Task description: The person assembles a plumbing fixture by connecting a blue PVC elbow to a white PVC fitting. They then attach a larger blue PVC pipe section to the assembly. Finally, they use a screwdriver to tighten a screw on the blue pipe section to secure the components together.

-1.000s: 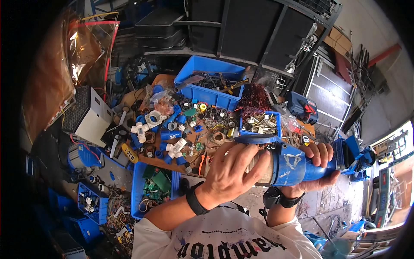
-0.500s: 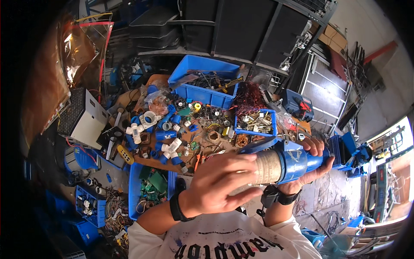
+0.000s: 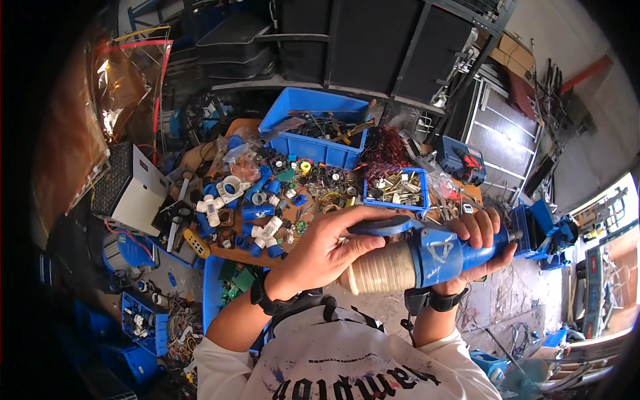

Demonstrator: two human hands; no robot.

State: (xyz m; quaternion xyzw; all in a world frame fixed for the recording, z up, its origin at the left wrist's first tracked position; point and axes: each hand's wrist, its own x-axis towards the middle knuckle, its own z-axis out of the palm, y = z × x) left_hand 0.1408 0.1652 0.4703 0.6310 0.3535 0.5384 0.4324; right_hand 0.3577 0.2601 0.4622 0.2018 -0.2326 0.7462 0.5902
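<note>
A large blue industrial connector with a cream, ribbed cylindrical end is held up before my chest, over the table's near edge. My right hand wraps round its narrower blue body, fingers on top and thumb along the right end. A blue flap juts leftward over the cream part. My left hand closes on this flap, with the thumb beneath it, close to the cream ribs. The left fingertips are partly hidden behind the flap.
The table bears white and blue pipe fittings, a big blue bin of cables and tools, and a small blue tray of metal parts. A yellow device lies at the left edge. Below stands a bin with green circuit boards.
My left hand has moved up and left from the cream end and now grips the blue flap. The connector has shifted slightly left and its ribs show more fully.
</note>
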